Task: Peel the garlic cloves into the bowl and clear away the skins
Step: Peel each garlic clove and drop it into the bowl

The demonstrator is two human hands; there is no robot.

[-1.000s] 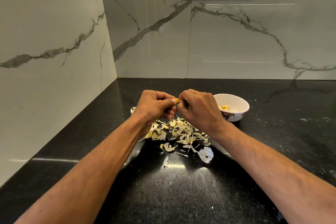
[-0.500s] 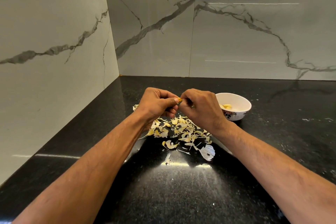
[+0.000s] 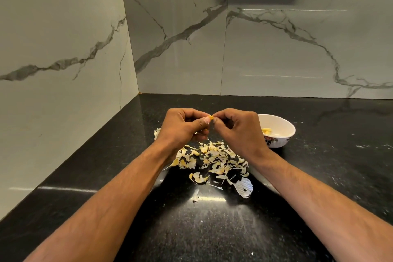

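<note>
Together our left hand (image 3: pixel 180 127) and right hand (image 3: pixel 238 128) pinch one small yellowish garlic clove (image 3: pixel 210 117) between thumbs and curled fingertips, held above the black speckled stone counter (image 3: pixel 212 229). Beneath them lies a scatter of papery pale-yellow garlic skins (image 3: pixel 212 161). Just right of our right hand stands the white floral-patterned bowl (image 3: pixel 282 136), peeled cloves (image 3: pixel 266 131) inside, toward the counter's back edge.

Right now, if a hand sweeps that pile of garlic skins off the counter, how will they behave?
The garlic skins look thin and curled, so probably very light and floppy. They lie as loose separate flakes, so they would likely scatter or cling to the glossy counter rather than slide together.
</note>
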